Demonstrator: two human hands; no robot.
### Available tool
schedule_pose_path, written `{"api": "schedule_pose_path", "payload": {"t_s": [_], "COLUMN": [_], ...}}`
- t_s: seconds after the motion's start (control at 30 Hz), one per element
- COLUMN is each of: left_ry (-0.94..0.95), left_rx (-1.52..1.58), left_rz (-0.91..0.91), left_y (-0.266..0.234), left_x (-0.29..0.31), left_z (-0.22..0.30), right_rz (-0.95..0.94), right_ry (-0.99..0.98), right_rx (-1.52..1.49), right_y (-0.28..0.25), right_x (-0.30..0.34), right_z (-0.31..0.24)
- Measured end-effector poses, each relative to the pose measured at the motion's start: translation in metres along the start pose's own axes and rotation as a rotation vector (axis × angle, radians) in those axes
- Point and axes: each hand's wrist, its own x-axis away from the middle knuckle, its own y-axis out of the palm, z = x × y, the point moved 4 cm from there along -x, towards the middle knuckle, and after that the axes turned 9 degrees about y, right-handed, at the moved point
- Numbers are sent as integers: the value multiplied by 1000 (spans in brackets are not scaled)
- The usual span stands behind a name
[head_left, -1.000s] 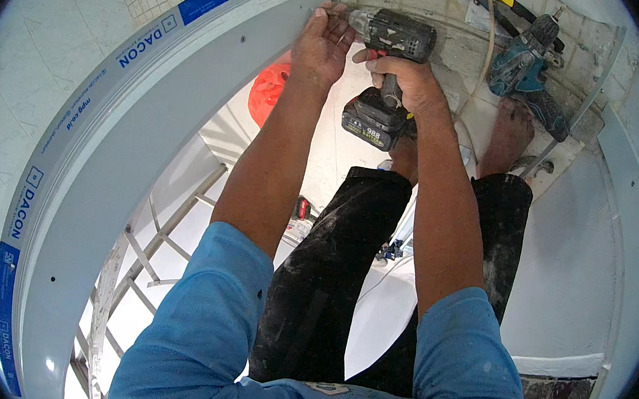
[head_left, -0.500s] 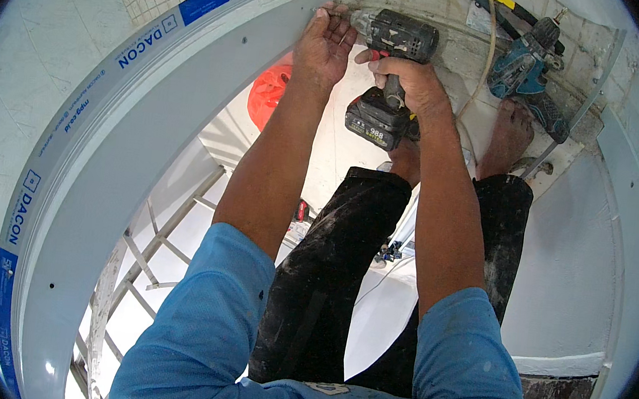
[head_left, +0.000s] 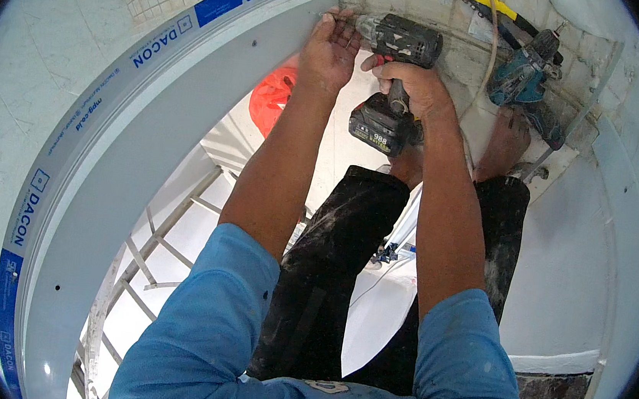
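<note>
My right hand (head_left: 416, 91) is wrapped round the grip of a black cordless drill driver (head_left: 406, 38). The tool lies level, its nose toward the inner face of a pale metal frame (head_left: 215, 82), and its battery hangs below. My left hand (head_left: 331, 53) is at the nose, thumb and fingertips drawn together beside the tip and close to the frame. What the left fingertips pinch is too small to make out. Blue protective film (head_left: 235, 0) with printing covers the frame's outer edge.
A teal cordless drill (head_left: 522, 77) rests by my bare foot (head_left: 503, 144) on the ledge. Behind it lie a yellow-and-black tool (head_left: 492, 4) and a pale cord (head_left: 493, 43). An orange-red bag (head_left: 271, 99) and a metal ladder-like frame (head_left: 149, 248) are lower down.
The view has shifted slightly, so frame and hands sit a little farther right. Both hands keep their places at the driver and the frame.
</note>
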Motion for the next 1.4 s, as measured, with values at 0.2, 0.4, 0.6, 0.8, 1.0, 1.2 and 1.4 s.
{"api": "schedule_pose_path", "payload": {"t_s": [0.2, 0.4, 0.6, 0.8, 1.0, 1.2, 1.4], "left_ry": [14, -171, -140, -191, -125, -93, -129], "left_rx": [35, 159, 143, 141, 86, 106, 122], "left_rz": [-39, -398, -249, -111, -127, -145, -200], "left_y": [0, 10, 21, 10, 14, 23, 16], "left_x": [5, 8, 15, 9, 13, 18, 20], "left_z": [0, -5, -12, -19, -19, -18, -21], "right_rz": [4, 69, 40, 17, 69, 71, 74], "right_ry": [39, 124, 19, 56, 64, 32, 80], "right_rx": [30, 101, 54, -16, 42, -24, 0], "right_y": [0, -11, -11, -10, -10, -12, -15], "right_x": [-4, -9, -14, -13, -11, -13, -14], "right_z": [-1, 7, 4, 10, 8, 10, 22]}}
